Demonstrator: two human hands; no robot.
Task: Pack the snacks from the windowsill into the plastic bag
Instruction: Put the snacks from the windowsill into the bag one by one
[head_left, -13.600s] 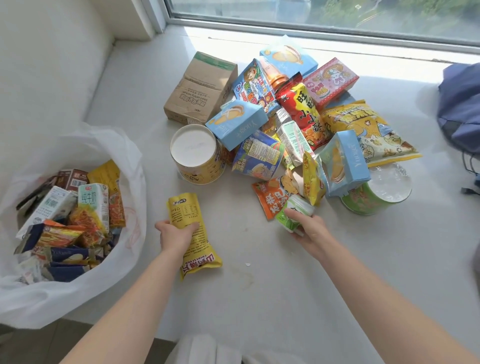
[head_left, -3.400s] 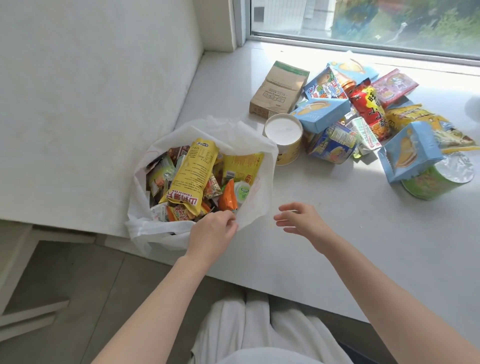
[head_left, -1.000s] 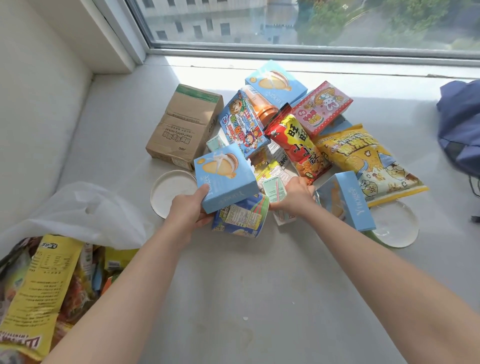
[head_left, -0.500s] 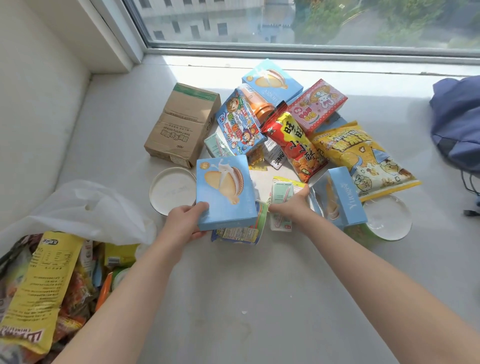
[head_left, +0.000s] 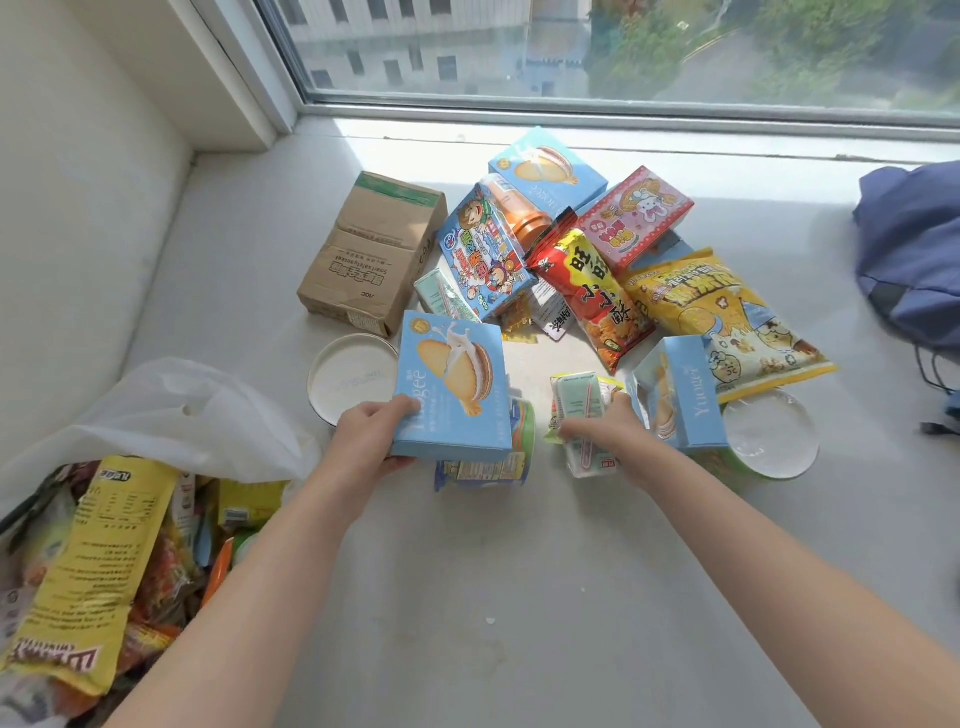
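A blue fabric bag (head_left: 914, 249) lies at the far right, beneath the window (head_left: 675, 52) overlooking buildings (head_left: 415, 41).

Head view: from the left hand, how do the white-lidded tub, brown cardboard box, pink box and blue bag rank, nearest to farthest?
1. White-lidded tub, just beyond the left hand.
2. Brown cardboard box, farther back, left side.
3. Pink box, back of the pile, rightward.
4. Blue bag, far right edge.

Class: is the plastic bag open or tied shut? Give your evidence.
Open. The plastic bag gapes at its mouth, and a yellow packet lies exposed inside it.
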